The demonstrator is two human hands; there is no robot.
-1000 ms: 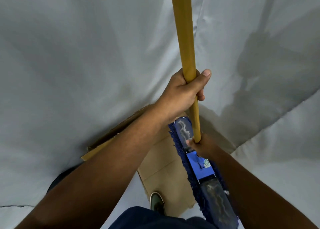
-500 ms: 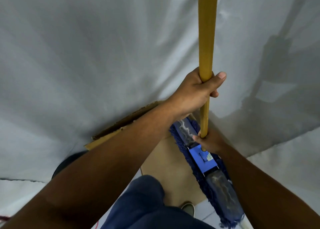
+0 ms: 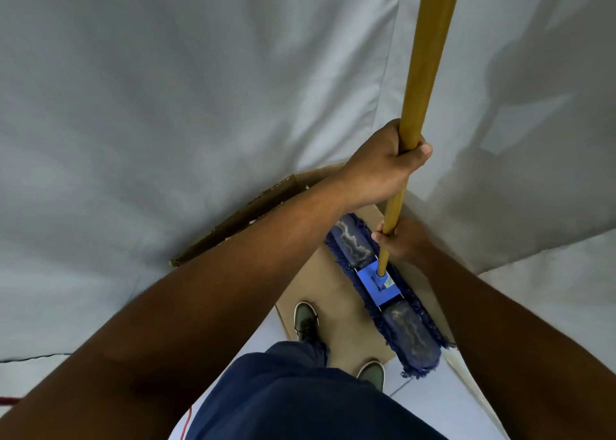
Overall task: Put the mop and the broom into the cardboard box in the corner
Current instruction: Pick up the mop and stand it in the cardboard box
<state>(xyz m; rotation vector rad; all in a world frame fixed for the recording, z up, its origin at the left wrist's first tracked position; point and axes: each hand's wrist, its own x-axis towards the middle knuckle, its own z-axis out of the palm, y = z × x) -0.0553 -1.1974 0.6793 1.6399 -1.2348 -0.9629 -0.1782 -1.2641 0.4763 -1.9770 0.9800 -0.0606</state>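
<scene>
Scanning left to right: grey draped fabric backdrop [image 3: 150, 106] fills the left, the brown cardboard box [image 3: 253, 213] sits in the corner under it, open mouth toward the person, one flap lying flat on the floor. Green shoe [image 3: 306, 319] stands on that flap. Left hand [image 3: 383, 169] is wrapped tight around the yellow wooden mop handle [image 3: 426, 59], upper grip. Right hand [image 3: 405, 239] is closed on the same handle lower down, just above the socket, so it's the nearer hand to the head. Flat blue fringed mop head [image 3: 383, 293] hangs below both hands, resting on or just over the flap; can't tell if it touches. Head's long axis runs diagonally from the box mouth out toward the flap's near right corner; far end already at the opening, near end overhangs the flap edge. Handle close to upright. Likely next: swing head in line with the opening. Broom not visible.
</scene>
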